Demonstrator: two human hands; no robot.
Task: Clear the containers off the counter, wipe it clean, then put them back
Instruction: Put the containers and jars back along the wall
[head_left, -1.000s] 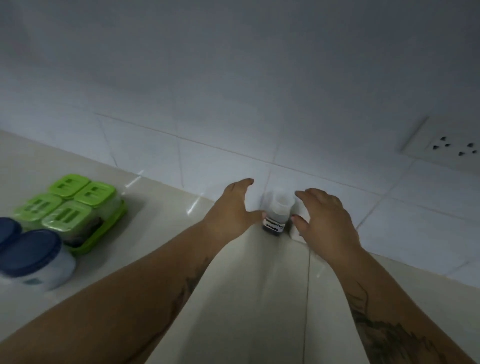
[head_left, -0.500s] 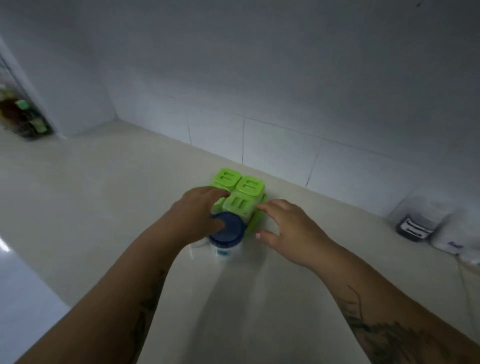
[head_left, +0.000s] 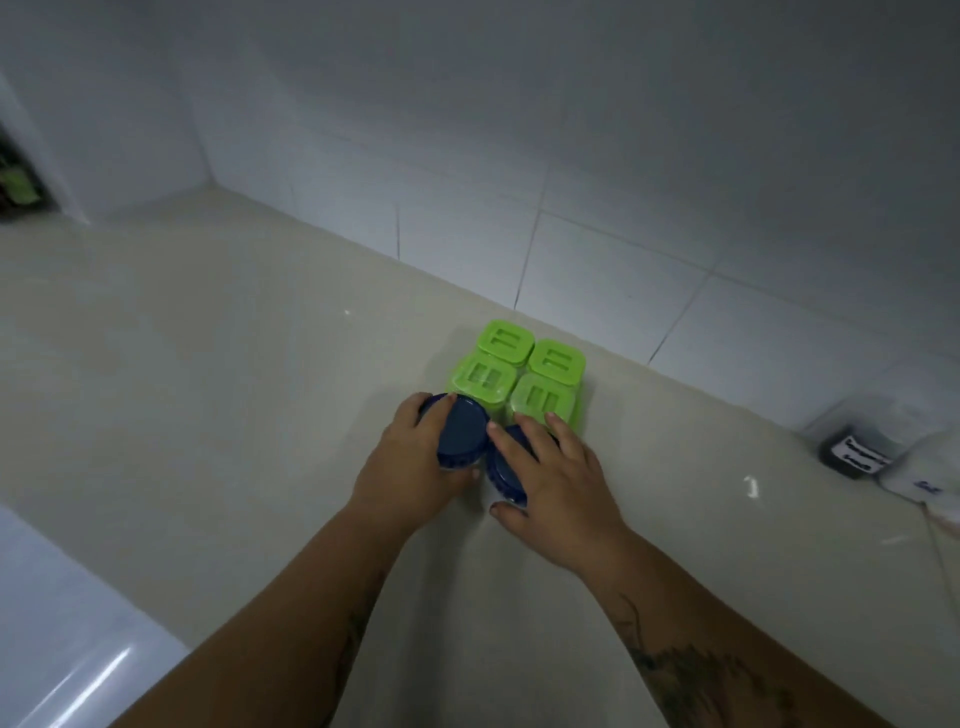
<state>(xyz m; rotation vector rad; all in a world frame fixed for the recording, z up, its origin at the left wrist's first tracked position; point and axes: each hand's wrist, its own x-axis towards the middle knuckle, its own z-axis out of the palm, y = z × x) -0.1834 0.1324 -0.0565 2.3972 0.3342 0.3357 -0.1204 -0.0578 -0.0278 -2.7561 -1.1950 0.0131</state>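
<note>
The pale counter (head_left: 208, 389) carries a green-lidded container set (head_left: 519, 379) against the tiled wall. Just in front of that set, the left hand (head_left: 410, 467) curls its fingers round the left blue-lidded jar (head_left: 462, 431), while the right hand (head_left: 561, 478) wraps over the right blue-lidded jar (head_left: 501, 475), the two side by side. Well to the right of the set stands a small dark-labelled jar (head_left: 852, 457).

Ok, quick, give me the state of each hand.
Left hand: grips the left jar.
Right hand: grips the right jar.
</note>
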